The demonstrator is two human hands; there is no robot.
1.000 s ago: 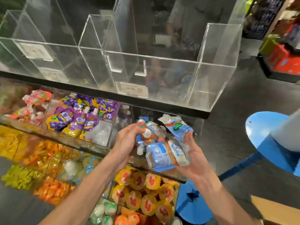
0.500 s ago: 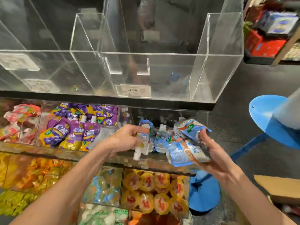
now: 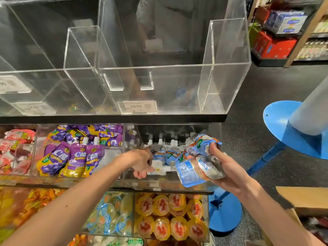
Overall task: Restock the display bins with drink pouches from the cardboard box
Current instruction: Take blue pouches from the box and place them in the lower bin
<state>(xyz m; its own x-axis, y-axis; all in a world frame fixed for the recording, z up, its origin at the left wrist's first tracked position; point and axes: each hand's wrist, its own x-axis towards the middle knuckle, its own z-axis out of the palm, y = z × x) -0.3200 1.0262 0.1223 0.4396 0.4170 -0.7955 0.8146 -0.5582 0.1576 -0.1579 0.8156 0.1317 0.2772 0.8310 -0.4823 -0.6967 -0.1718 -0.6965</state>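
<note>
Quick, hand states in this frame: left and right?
Left hand: fingers curled at the white pouch caps; whether it grips one cannot be told.
Right hand: holding a bunch of blue drink pouches.

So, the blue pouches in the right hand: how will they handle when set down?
Probably floppy: the blue pouches bend and crease in the right hand. Their glossy film looks slippery, so the stack may slide apart.

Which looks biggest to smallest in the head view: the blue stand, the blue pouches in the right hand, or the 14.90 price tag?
1. blue stand, largest
2. blue pouches, though being near the camera enlarges them
3. 14.90 price tag, smallest
</note>
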